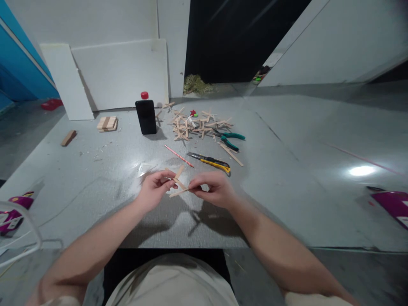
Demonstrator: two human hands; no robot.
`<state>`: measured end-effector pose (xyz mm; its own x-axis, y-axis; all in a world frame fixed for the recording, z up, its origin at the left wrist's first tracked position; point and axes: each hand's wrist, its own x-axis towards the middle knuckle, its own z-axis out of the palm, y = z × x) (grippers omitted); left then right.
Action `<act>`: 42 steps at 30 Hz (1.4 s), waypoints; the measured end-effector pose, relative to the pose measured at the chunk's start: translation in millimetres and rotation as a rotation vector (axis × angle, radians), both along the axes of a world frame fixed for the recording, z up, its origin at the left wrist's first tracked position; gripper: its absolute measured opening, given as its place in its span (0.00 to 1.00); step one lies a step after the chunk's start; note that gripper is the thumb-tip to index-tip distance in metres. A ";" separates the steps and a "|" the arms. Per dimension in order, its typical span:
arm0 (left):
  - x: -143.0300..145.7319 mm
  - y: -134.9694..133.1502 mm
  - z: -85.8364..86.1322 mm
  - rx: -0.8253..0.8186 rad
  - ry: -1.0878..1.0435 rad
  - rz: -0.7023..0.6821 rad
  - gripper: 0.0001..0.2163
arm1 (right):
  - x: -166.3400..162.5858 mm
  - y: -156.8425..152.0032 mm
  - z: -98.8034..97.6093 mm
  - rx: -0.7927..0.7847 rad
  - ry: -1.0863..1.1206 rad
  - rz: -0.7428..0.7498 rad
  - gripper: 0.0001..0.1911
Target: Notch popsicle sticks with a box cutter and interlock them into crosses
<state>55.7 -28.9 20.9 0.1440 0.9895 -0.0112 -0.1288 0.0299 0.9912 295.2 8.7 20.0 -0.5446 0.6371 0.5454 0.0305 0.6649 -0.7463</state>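
Several pale craft sticks (pixel 180 171), crossed and angled to one another, between two bare hands above a grey tabletop (pixel 287 191). Left hand (pixel 155 189): thumb and fingertips pinched together on the left part of the crossing. Right hand (pixel 214 187): thumb and forefinger closed at the right end of the lower stick (pixel 179 194). Key relation: lower stick to the left of the right-hand pinch, long axis nearly crosswise to the body, free end leftward and slightly nearer the torso; right hand the nearer to its gripped end. Joint beside the right fingertips partly hidden; bonded or merely touching, cannot tell. Just beyond the hands: red-and-white pencil (pixel 179 156) and yellow-and-black utility knife (pixel 210 162), blade end toward the left. Farther out: green-handled pliers (pixel 231 138), loose flat sticks (pixel 231 154) and a heap of crossed stick pieces (pixel 181 132). To the heap's left: upright black smartphone (pixel 146 117), red cap (pixel 144 95) showing above its top, then a banded stick bundle (pixel 107 123) and a small brown block (pixel 68 138).
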 end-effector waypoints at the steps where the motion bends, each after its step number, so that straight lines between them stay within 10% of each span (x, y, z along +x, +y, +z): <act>1: 0.0 -0.2 0.3 0.003 0.002 0.001 0.15 | 0.0 -0.5 0.6 0.013 0.002 0.008 0.06; 42: 6.6 -0.3 -10.4 -0.160 -0.086 -0.005 0.17 | -3.1 -10.3 -1.5 -0.080 0.004 0.042 0.03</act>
